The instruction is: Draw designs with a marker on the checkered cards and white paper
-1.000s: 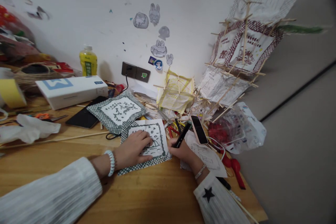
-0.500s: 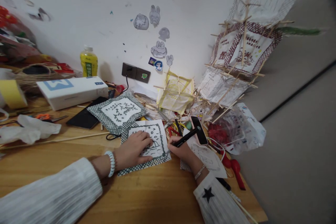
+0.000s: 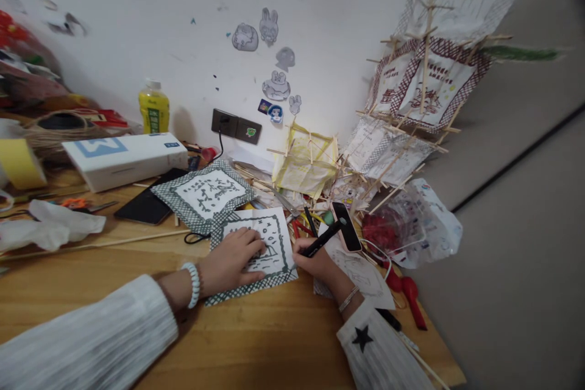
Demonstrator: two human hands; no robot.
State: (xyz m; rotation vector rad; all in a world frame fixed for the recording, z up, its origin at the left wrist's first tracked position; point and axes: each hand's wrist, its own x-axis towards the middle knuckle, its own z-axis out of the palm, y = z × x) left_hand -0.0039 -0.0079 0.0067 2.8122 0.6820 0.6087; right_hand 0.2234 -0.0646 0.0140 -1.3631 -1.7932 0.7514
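Observation:
My left hand [image 3: 234,258] lies with its fingers apart on a white sheet of paper [image 3: 277,231], pressing it to the table. The sheet carries a dark green drawn frame, small dark marks and a cross-hatched edge along its left and bottom; part of the drawing is under the hand. In my right hand [image 3: 315,261] is a black marker pen [image 3: 322,239], gripped with its tip end at the sheet's right edge. Behind the sheet lies a second paper [image 3: 210,192] with a cross-hatched green border and a leafy drawing.
Right of my right hand are a phone [image 3: 347,226], another drawn sheet [image 3: 365,277] and red balloons [image 3: 412,298]. A stick-and-paper lantern [image 3: 425,85] stands at the right, a yellow one [image 3: 307,161] behind. Left are a white box [image 3: 125,161], a bottle [image 3: 154,108] and scissors [image 3: 85,204].
The right hand and its marker have shifted very slightly along the right edge of the sheet. My left hand stays where it was on the paper.

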